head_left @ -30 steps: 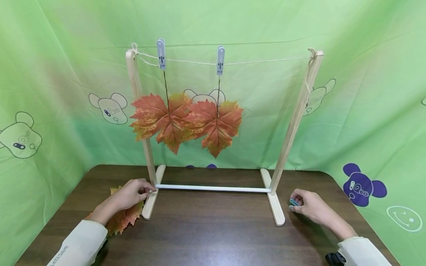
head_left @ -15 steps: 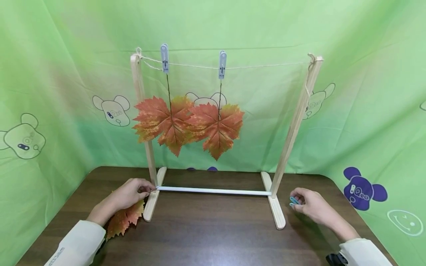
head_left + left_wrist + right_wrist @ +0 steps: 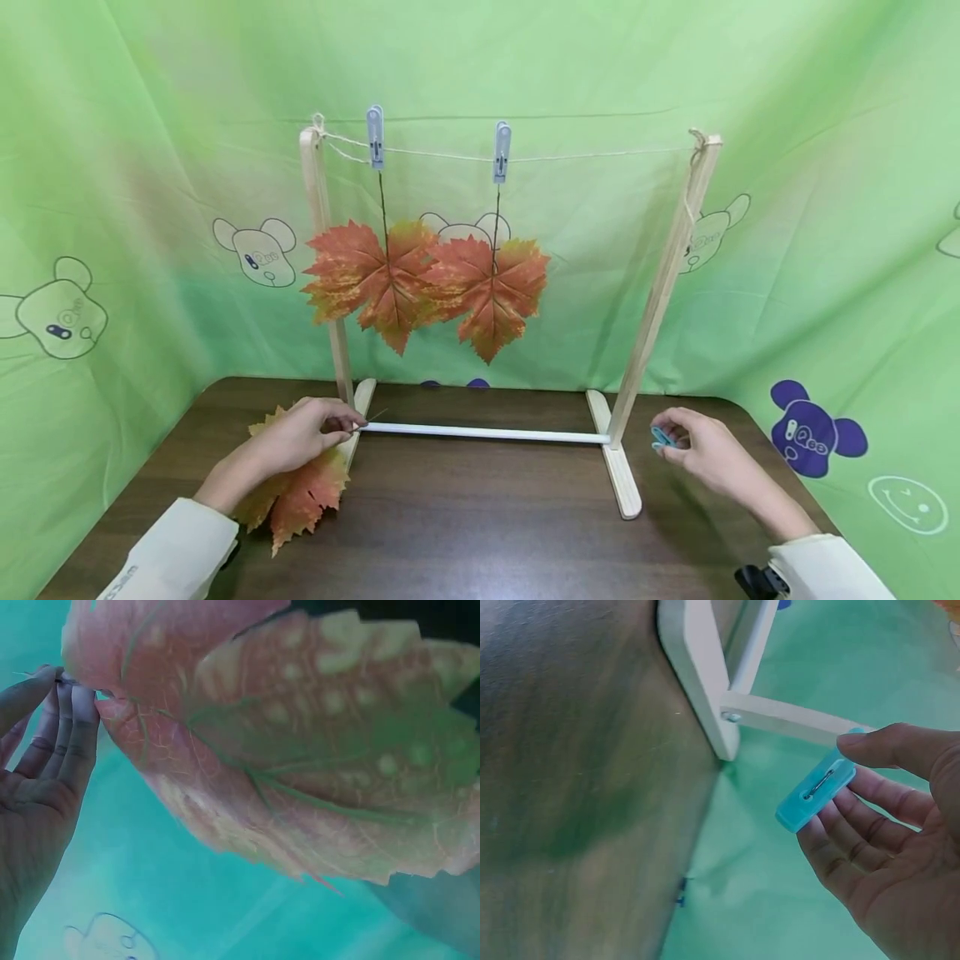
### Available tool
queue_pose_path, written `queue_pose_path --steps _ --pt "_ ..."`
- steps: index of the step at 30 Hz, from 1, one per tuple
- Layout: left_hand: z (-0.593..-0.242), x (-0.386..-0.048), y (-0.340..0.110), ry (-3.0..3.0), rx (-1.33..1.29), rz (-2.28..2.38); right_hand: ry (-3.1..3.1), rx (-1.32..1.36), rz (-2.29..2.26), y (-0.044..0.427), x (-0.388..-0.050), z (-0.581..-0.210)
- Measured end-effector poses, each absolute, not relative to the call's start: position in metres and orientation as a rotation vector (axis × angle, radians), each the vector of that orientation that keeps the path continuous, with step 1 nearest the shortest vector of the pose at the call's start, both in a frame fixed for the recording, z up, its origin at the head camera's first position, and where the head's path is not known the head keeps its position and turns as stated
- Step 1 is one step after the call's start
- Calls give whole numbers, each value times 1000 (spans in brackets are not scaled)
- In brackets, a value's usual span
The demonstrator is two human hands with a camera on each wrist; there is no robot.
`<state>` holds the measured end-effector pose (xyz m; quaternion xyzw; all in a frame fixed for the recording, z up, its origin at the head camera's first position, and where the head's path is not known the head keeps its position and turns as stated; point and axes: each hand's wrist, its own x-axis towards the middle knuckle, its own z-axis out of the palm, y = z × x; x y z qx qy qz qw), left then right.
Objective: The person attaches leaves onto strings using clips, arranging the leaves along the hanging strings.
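My left hand point(image 3: 311, 432) pinches the thin stem of an orange and yellow artificial maple leaf point(image 3: 309, 498), near the left foot of the wooden stand. In the left wrist view the leaf point(image 3: 300, 742) spreads out beside the fingertips, its veined surface filling much of the picture. At the right, my right hand point(image 3: 708, 450) holds a blue clothespin point(image 3: 816, 789) between thumb and fingers, apart from the stand. Two more maple leaves, a left one point(image 3: 367, 279) and a right one point(image 3: 491, 292), hang by their stems from pale blue clothespins point(image 3: 376, 137) on the string.
The wooden stand has a left post point(image 3: 315, 183), a right post point(image 3: 663, 283), flat feet and a white lower bar point(image 3: 483, 432). A string point(image 3: 577, 156) runs between the post tops. Beneath is a brown table point(image 3: 487, 517); a green printed cloth point(image 3: 600, 67) surrounds it.
My left hand has shifted slightly to the right, drawing the leaf with it, so more of the leaf shows. The right hand, holding the clothespin, stays nearly in place. The head view has tilted slightly.
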<state>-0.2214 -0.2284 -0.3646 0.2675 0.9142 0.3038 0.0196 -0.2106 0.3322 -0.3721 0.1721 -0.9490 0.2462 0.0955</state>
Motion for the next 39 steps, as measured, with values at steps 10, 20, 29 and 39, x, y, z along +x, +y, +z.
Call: queue_pose_path --steps 10,20,29,39 --pt "-349 -217 -205 2859 923 942 -2738 488 692 322 -210 -350" --pt "-335 -213 -182 2937 917 987 -2604 528 693 310 -206 -331" --pt "-321 -210 -158 3000 870 1099 -2479 603 690 301 -204 -312" --pt "-307 -205 -128 3042 838 1255 -2404 662 691 293 -201 -298"
